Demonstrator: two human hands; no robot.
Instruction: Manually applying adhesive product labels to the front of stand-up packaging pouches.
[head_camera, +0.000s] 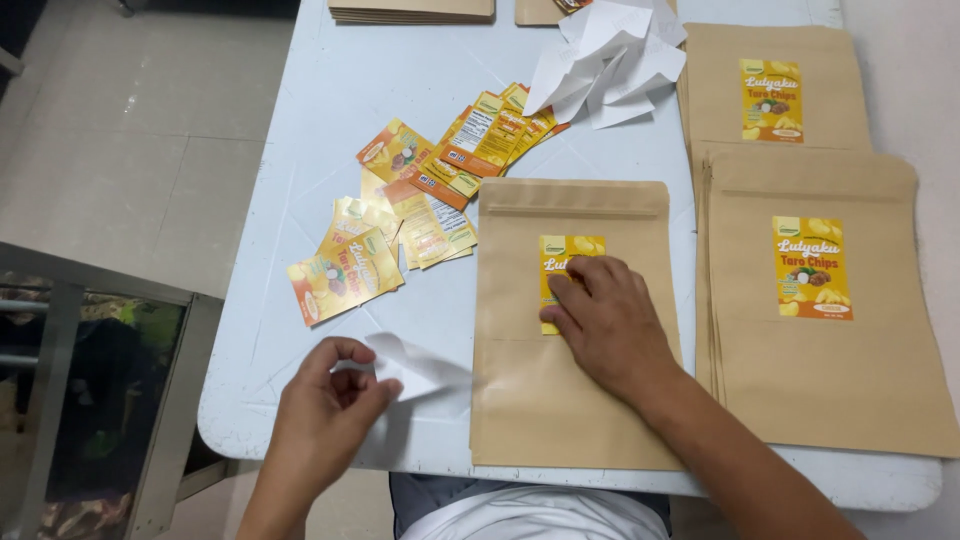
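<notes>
Your right hand (603, 322) presses flat on the yellow sticker (560, 262) (brown pouch (560, 400) beneath) — your left hand (330, 395) pinches white backing paper (420, 365).

Small packing workshop: stacked kraft pouches (815, 300), loose labels (430, 200), table (330, 90).

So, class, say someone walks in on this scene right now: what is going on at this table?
A person sits at a pale blue table. Their right hand presses a yellow sticker onto a brown paper pouch. Their left hand pinches a white backing paper. Loose stickers lie spread out to the left, crumpled backings sit at the far edge, and labelled pouches are stacked on the right.
</notes>
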